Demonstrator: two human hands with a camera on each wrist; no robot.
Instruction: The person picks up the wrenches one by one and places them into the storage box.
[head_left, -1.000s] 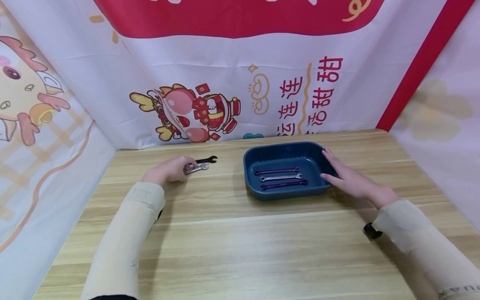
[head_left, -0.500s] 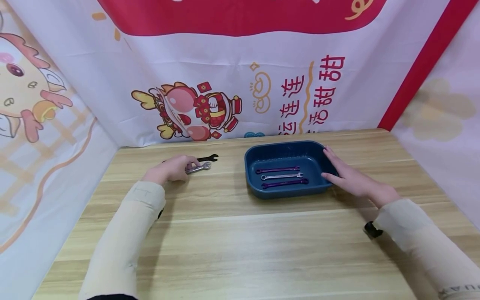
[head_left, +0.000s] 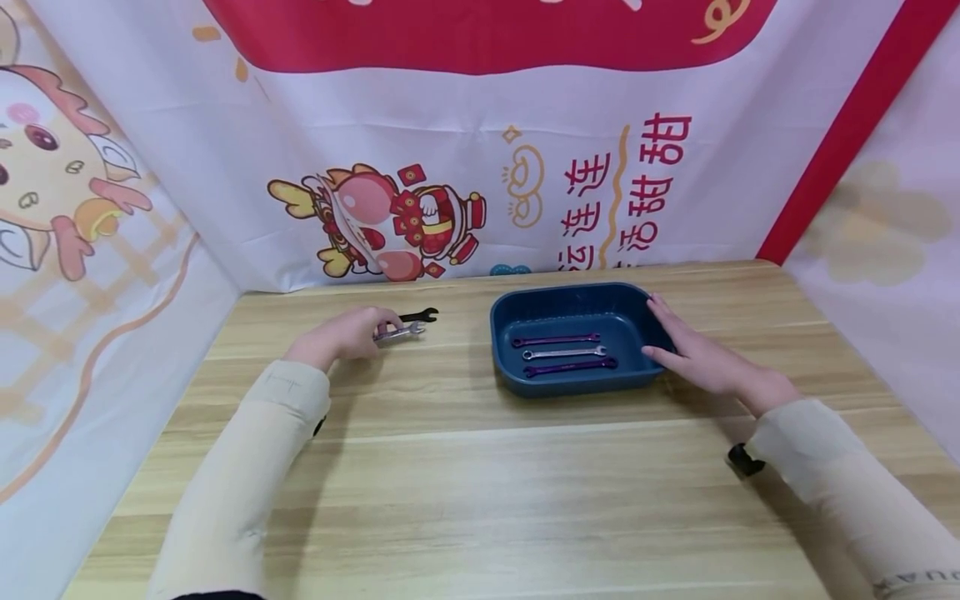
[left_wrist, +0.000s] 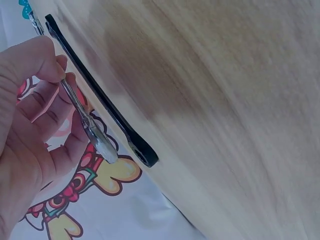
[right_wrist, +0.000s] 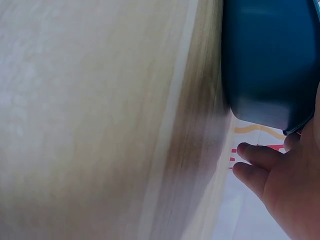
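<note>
My left hand (head_left: 345, 333) pinches a silver wrench (left_wrist: 82, 107) between thumb and fingers, at the left of the table. One end of it points toward the bin; the palm hides part of it in the head view. Just behind it, a black wrench (left_wrist: 95, 87) lies on the wood. My right hand (head_left: 693, 354) rests on the right rim of a dark blue bin (head_left: 573, 387), fingers spread and the thumb over the inner side. Inside the bin, a silver wrench (head_left: 562, 354) lies between two purple wrenches, a rear one (head_left: 555, 340) and a front one (head_left: 570, 367).
A wood-grain table (head_left: 480, 500) carries everything. Printed cloth (head_left: 450, 125) hangs along its back edge, and more cloth stands at the left and right sides.
The left hand has shifted very slightly, and the silver wrench in its fingers has tilted a little. My right hand and the bin hold their places.
</note>
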